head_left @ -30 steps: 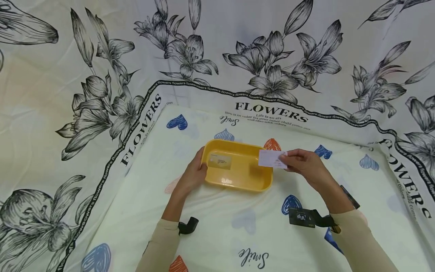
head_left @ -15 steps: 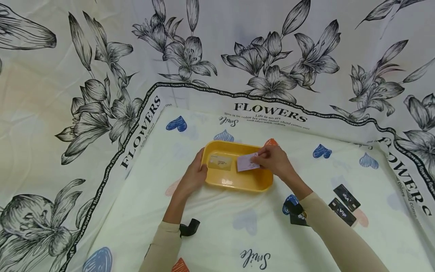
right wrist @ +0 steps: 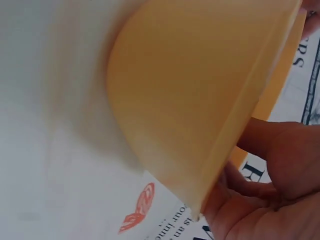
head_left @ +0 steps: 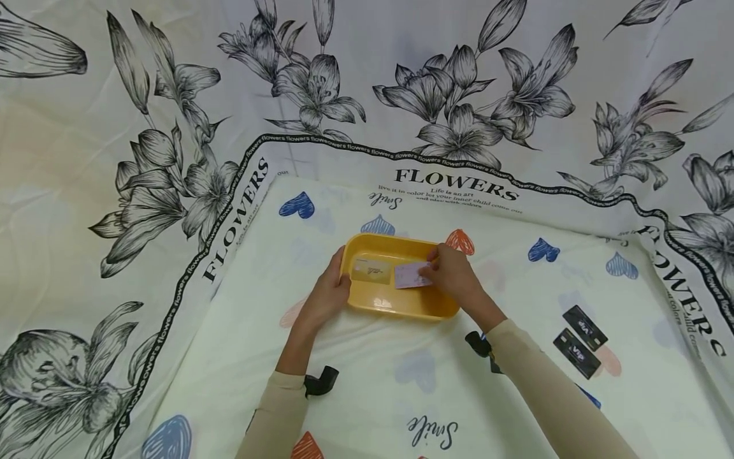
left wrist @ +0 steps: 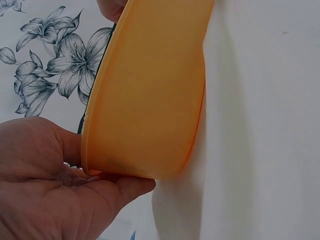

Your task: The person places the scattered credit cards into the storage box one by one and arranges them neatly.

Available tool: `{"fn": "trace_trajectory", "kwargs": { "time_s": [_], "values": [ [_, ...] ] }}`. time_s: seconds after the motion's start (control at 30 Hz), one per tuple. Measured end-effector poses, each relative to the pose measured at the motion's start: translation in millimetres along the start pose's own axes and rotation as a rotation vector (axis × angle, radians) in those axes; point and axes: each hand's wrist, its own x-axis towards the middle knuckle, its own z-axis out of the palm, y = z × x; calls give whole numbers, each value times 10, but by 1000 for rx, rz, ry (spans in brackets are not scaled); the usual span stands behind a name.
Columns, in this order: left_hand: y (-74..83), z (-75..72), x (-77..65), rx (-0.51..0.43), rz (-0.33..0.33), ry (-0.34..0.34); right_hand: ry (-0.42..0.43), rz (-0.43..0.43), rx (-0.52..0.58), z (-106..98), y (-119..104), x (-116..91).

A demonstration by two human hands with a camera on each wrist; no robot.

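My left hand (head_left: 327,293) grips the left end of a yellow plastic tray (head_left: 395,309), its thumb at the rim. The left wrist view shows that hand around the end of the tray's outer wall (left wrist: 145,90). Inside, on the left, lies a gold card (head_left: 371,271). To its right my right hand (head_left: 455,274) reaches over the tray's right end and pinches a pale lilac card (head_left: 406,275), low over the bottom. The fingers cover the card's right part. In the right wrist view the tray wall (right wrist: 185,85) hides the card.
Two black cards, an upper one (head_left: 585,327) and a lower one (head_left: 576,354), lie on the heart-patterned cloth (head_left: 367,395) at the right. A blue card (head_left: 589,396) peeks out by the right sleeve (head_left: 550,389). Behind hangs a flower-printed cloth (head_left: 355,51).
My right hand has moved left from beyond the tray's right rim, bringing the lilac card down into the tray beside the gold one. The left hand keeps its grip in place.
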Motion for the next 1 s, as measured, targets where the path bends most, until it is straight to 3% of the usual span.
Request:
{"fn": "trace_trajectory", "kwargs": {
  "time_s": [0.23, 0.47, 1.0],
  "values": [
    [13, -8, 12, 25, -20, 8, -73, 76, -93, 21, -98, 72],
    [-12, 1, 23, 29, -17, -6, -93, 84, -173, 50, -105, 105],
    [5, 8, 10, 31, -10, -5, -94, 105, -215, 39, -153, 101]
  ]
}}
